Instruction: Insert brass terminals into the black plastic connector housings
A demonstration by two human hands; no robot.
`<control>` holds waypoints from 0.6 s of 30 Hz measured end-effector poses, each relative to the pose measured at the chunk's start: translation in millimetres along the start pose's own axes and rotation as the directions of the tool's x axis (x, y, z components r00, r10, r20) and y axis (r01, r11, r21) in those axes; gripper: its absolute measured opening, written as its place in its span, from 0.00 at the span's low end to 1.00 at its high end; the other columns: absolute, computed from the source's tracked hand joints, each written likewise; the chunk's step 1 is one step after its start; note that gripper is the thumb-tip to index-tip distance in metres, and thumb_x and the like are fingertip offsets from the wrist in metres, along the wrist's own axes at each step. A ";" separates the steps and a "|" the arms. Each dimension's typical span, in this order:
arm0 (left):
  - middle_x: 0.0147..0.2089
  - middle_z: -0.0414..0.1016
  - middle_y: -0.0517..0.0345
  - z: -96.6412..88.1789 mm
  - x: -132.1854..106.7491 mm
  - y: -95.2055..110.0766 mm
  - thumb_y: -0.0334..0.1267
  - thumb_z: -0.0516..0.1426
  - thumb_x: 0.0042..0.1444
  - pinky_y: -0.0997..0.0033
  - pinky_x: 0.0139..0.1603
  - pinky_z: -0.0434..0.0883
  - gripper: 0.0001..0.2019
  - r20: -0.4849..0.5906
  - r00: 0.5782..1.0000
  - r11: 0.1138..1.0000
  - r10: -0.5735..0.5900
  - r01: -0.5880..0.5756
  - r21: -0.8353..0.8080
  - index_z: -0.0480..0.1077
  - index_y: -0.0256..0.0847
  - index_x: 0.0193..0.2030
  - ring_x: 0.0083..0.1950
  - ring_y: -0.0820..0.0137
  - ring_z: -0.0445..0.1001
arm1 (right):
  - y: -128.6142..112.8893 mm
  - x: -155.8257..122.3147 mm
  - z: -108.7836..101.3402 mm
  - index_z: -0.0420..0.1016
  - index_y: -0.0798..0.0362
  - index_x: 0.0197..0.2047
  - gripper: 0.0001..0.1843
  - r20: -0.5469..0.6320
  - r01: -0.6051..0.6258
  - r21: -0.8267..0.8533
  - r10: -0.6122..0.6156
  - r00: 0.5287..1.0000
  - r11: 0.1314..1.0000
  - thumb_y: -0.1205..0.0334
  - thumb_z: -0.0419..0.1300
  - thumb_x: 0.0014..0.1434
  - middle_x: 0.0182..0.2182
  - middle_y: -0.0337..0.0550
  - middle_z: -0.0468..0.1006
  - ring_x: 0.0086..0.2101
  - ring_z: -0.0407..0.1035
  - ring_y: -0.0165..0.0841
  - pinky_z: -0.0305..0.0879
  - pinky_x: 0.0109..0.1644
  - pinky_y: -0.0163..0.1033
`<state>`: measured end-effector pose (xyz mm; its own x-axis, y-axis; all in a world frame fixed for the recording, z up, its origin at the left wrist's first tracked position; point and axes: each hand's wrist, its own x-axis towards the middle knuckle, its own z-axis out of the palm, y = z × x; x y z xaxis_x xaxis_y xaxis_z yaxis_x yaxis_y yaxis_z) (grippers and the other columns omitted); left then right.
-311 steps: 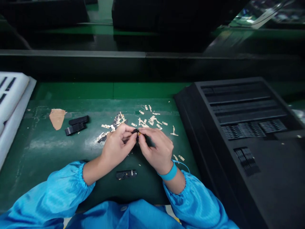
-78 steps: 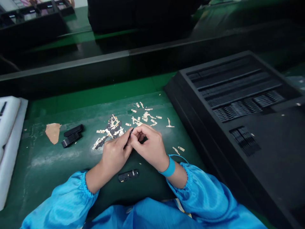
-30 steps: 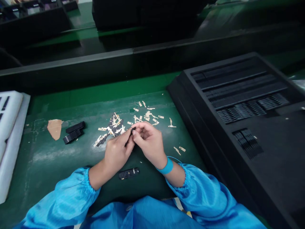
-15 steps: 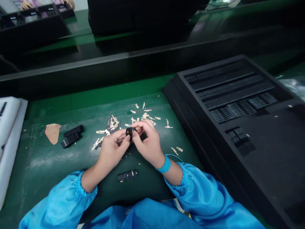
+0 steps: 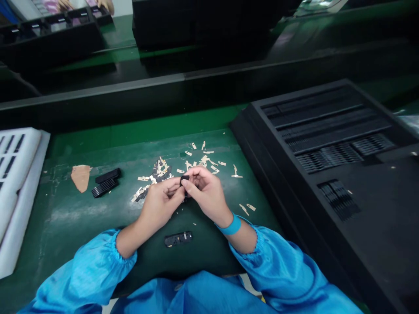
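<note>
My left hand (image 5: 160,205) and my right hand (image 5: 206,194) meet over the green mat (image 5: 98,218), fingertips pinched together on a small black part (image 5: 184,178). Both wrists come out of blue sleeves; a blue band circles the right wrist. Just beyond the fingers lies a scatter of small tan strips (image 5: 203,160) and a little heap of dark pieces with strips (image 5: 153,179). A flat black part with a pale patch (image 5: 178,238) lies on the mat between my forearms.
A stack of black parts (image 5: 106,182) and a tan scrap (image 5: 80,176) lie at the left. White foam trays (image 5: 16,174) sit at the far left edge. A large black slotted tray (image 5: 340,144) fills the right. Another person's hands (image 5: 106,5) show at the top left.
Both hands stay joined on the small black part, turning it between the fingertips; its tan face showed half a second ago and is hidden now. The view shifted slightly.
</note>
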<state>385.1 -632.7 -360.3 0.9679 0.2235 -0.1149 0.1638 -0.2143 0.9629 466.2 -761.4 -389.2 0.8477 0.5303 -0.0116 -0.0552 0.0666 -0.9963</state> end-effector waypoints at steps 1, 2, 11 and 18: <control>0.29 0.77 0.61 -0.3 0.0 0.8 0.36 0.55 0.63 0.76 0.34 0.71 0.11 0.004 1.000 1.000 0.001 -0.001 0.006 0.80 0.39 0.43 0.31 0.72 0.74 | 0.6 -0.2 -0.1 0.72 0.49 0.36 0.08 0.004 -0.017 0.014 0.017 1.000 1.000 0.57 0.65 0.58 0.33 0.37 0.70 0.30 0.66 0.29 0.68 0.29 0.34; 0.29 0.76 0.61 -0.6 0.1 1.7 0.36 0.55 0.64 0.76 0.33 0.70 0.11 0.010 1.000 1.000 0.003 -0.004 0.014 0.80 0.39 0.43 0.30 0.73 0.72 | 1.5 -0.4 0.0 0.72 0.49 0.36 0.08 0.008 -0.029 0.028 0.028 1.000 0.999 0.56 0.66 0.57 0.32 0.37 0.70 0.29 0.66 0.29 0.68 0.29 0.34; 0.26 0.70 0.63 -3.1 -10.1 -1.1 0.34 0.53 0.64 0.76 0.31 0.66 0.10 0.020 0.993 0.953 0.120 -0.120 0.278 0.73 0.39 0.33 0.28 0.74 0.68 | 0.8 3.8 -3.1 0.65 0.49 0.33 0.11 0.134 0.010 0.034 -0.015 0.991 0.999 0.62 0.65 0.51 0.31 0.34 0.70 0.30 0.67 0.29 0.69 0.33 0.35; 0.35 0.74 0.61 -1.5 -50.2 -9.5 0.39 0.62 0.59 0.75 0.34 0.76 0.08 -0.240 0.964 0.975 -0.111 0.058 -0.216 0.70 0.40 0.43 0.31 0.75 0.75 | -20.2 -42.8 -2.6 0.67 0.47 0.39 0.10 0.251 0.351 -0.413 -0.266 0.931 0.840 0.65 0.65 0.59 0.43 0.45 0.76 0.44 0.74 0.39 0.73 0.48 0.46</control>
<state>334.7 -640.5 -363.3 0.8696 0.4676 -0.1588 0.1746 0.0096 0.9846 432.3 -787.6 -368.8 0.6710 0.6885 0.2753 0.4691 -0.1067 -0.8767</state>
